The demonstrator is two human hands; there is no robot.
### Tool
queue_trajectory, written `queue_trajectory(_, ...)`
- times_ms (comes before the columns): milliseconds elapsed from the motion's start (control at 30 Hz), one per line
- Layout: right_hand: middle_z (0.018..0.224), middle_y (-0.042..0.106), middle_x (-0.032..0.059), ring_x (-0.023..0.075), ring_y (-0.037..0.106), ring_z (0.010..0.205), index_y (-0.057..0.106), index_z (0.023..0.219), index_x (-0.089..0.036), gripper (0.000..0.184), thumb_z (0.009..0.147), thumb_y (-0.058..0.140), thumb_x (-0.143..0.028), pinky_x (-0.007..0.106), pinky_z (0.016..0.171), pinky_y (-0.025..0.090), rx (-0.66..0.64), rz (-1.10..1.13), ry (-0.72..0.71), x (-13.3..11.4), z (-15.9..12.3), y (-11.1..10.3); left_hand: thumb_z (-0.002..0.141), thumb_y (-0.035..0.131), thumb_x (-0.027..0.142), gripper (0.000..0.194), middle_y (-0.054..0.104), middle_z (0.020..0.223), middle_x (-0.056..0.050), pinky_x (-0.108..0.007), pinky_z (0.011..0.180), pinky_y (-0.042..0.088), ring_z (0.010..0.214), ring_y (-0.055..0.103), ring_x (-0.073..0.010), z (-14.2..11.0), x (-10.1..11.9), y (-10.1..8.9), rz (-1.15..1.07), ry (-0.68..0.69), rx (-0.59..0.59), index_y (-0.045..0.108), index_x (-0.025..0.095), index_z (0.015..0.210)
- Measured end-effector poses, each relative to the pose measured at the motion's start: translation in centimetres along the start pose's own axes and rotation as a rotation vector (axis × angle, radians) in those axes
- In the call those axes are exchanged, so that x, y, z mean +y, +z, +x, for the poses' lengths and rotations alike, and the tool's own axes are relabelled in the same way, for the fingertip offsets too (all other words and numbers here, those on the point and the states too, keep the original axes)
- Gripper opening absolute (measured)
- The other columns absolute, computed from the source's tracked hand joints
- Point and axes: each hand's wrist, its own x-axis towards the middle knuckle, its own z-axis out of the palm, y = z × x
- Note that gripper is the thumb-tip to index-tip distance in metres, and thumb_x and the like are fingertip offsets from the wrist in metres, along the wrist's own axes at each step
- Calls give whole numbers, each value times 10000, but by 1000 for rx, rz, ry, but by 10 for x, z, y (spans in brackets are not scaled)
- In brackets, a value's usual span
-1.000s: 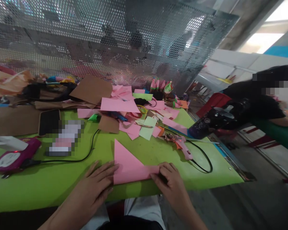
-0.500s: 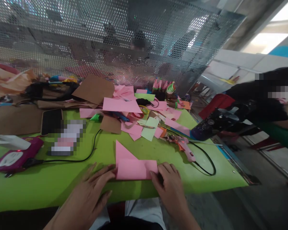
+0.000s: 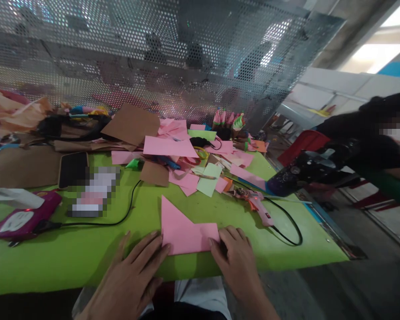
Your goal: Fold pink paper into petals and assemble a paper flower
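Observation:
A sheet of pink paper (image 3: 186, 238) lies folded on the green table in front of me, one pointed corner standing up at its left. My left hand (image 3: 133, 271) is at the paper's left edge, a fingertip resting on the lower left corner and other fingers along the side. At the opposite end, my right hand (image 3: 235, 255) pinches the right edge, thumb on top and the fingers curled beside it. Beyond my right hand lies a pink glue gun (image 3: 262, 211) with a black cord.
Pink sheets (image 3: 168, 146), brown card (image 3: 131, 124) and a pale green sheet (image 3: 208, 180) pile up at the back. To the left are a purple power strip (image 3: 28, 218), a black phone (image 3: 73, 170) and a blurred-out phone. A dark tumbler (image 3: 286, 175) stands right; another person sits beyond.
The front flap's separate upper left outline no longer shows, and the paper's lower edge sits slightly lower. My left fingers have shifted onto its lower left corner. My right hand stays put.

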Motion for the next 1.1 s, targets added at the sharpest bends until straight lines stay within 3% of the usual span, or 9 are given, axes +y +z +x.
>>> queue_trajectory(67, 770, 546, 25, 229, 461, 765, 497, 719, -215, 194, 904, 543, -255, 332, 682, 277, -8, -5, 10, -2, 0, 0, 905, 492, 325, 470, 620, 1330, -34, -432, 1192, 25, 1236, 526, -206, 0, 2, 1, 19, -15, 9, 506, 235, 1366)
queue_trajectory(167, 766, 543, 21, 224, 462, 763, 494, 713, -214, 200, 894, 570, -255, 329, 683, 274, -10, -11, 25, -4, 0, -1, 896, 490, 303, 421, 650, 1275, -48, -408, 1166, 152, 1172, 565, -215, 3, 5, 1, 35, -35, 65, 562, 224, 1303)
queue_trajectory(333, 773, 550, 15, 221, 467, 776, 502, 716, -212, 191, 865, 620, -233, 327, 698, 274, -2, -34, 48, -6, 0, -1, 879, 500, 297, 372, 594, 1350, -112, -391, 1081, 314, 1264, 499, -249, 19, 16, 3, 3, 5, 128, 613, 138, 1196)
queue_trajectory(533, 772, 563, 16, 220, 473, 784, 507, 716, -216, 189, 862, 625, -230, 322, 702, 280, 3, -61, 50, -9, -1, -2, 904, 452, 391, 590, 529, 1436, -85, -386, 1062, 331, 1331, 434, -253, 40, 37, 19, -107, 117, 84, 410, 135, 1434)
queue_trajectory(767, 749, 565, 14, 214, 492, 759, 495, 705, -217, 191, 844, 625, -217, 315, 690, 314, 55, -45, 47, -8, -3, -2, 890, 441, 499, 707, 510, 1454, -83, -372, 1033, 360, 1331, 436, -256, 34, 45, 32, -104, 131, 63, 336, 127, 1482)
queue_trajectory(867, 816, 599, 29, 219, 523, 777, 553, 856, -213, 49, 874, 594, -232, 325, 705, 367, 87, 78, 46, 0, -6, -4, 880, 453, 512, 688, 538, 1430, -81, -368, 1020, 373, 1308, 462, -255, 33, 45, 32, -74, 127, 87, 399, 132, 1451)
queue_trajectory(1000, 1003, 645, 70, 231, 579, 907, 543, 1167, -213, 237, 934, 504, -210, 346, 777, 434, 173, 198, 13, 7, -16, -13, 882, 461, 496, 669, 530, 1439, -69, -359, 1024, 365, 1315, 454, -250, 33, 47, 34, -88, 113, 107, 401, 149, 1451)
queue_trajectory(1100, 1126, 670, 70, 237, 590, 1018, 524, 1259, -238, 323, 944, 476, -190, 371, 856, 429, 143, 179, -126, 0, -30, -18, 881, 458, 495, 653, 544, 1426, -72, -357, 1038, 346, 1314, 455, -251, 33, 47, 36, -96, 99, 121, 429, 145, 1432)
